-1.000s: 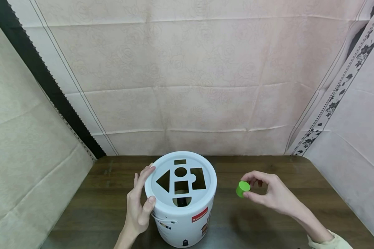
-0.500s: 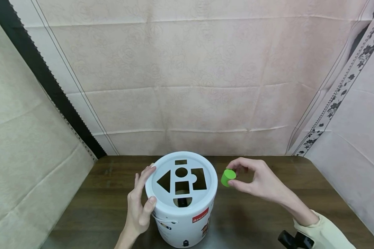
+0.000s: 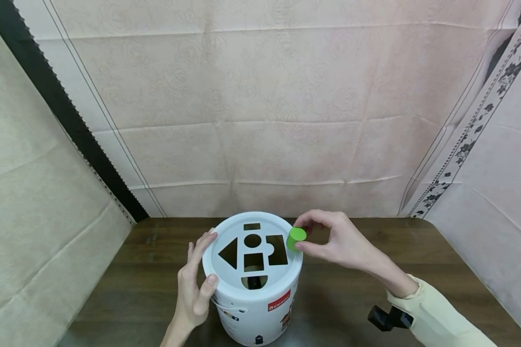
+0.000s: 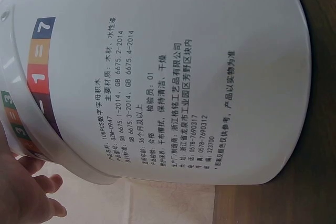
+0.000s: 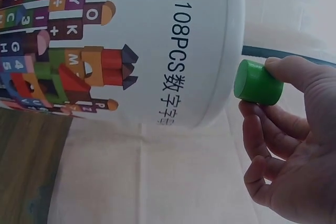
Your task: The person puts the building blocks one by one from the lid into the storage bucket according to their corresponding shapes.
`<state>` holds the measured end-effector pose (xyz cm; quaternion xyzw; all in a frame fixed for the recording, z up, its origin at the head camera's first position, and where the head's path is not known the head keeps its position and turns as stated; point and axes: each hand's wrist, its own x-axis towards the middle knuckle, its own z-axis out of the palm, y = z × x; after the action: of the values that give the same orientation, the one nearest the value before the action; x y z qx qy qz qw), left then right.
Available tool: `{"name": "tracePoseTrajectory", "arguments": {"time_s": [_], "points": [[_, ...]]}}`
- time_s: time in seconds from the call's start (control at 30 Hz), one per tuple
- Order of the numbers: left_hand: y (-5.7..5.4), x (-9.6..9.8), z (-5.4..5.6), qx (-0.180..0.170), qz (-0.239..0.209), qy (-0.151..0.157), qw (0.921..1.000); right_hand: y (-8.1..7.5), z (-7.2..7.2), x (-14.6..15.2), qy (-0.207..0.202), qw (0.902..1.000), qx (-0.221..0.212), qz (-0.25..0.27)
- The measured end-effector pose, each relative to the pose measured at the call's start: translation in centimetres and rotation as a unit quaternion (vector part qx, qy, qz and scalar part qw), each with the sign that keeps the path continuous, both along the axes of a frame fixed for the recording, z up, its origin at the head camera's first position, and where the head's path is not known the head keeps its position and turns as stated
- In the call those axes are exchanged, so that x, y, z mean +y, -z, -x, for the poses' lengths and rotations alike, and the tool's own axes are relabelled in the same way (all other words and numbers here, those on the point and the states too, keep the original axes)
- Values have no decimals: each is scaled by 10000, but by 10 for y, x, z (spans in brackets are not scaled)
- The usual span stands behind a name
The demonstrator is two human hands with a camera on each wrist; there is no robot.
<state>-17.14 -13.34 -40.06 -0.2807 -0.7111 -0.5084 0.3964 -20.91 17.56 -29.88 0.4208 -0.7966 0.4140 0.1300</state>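
A white bucket stands upright on the wooden table, its pale lid cut with round, square, triangular and other shaped holes. My left hand holds the bucket's left side, thumb and fingertips over the lid's rim. In the left wrist view, part of that hand shows beside printed text on the bucket wall. Between thumb and fingers, my right hand pinches a green cylinder block at the lid's right edge. The right wrist view has the block just off the rim; the other fingers curl loosely below it.
Brown wooden tabletop surrounds the bucket. Pale cloth walls rise at the back and both sides. A black device sits on the right wrist by the cream sleeve. Something dark shows inside the front hole.
My right hand has carried the green cylinder block leftward and up, from over the table to the lid's right edge. The left hand and the bucket have stayed put.
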Motion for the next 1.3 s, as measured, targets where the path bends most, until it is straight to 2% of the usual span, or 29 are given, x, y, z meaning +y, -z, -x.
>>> {"name": "tracePoseTrajectory", "arguments": {"time_s": [0.13,0.3,0.6,0.8,1.07,1.3], "points": [[0,0,0,-11,4,1,10000,-1,5,-10,-89,9999,-146,-3],[0,0,0,-2,28,-11,10000,-2,9,-19,-220,9997,-116,24],[-1,0,1,11,40,-14,10000,-2,15,-34,-69,9999,-132,-80],[0,0,-1,-45,6,-29,10000,-1,18,-48,-220,9996,-138,-105],[1,0,-1,-67,43,-9,10000,2,24,-63,-390,9988,138,-258],[0,0,-2,-87,75,-26,9999,1,27,-70,-349,9984,256,-375]]}}
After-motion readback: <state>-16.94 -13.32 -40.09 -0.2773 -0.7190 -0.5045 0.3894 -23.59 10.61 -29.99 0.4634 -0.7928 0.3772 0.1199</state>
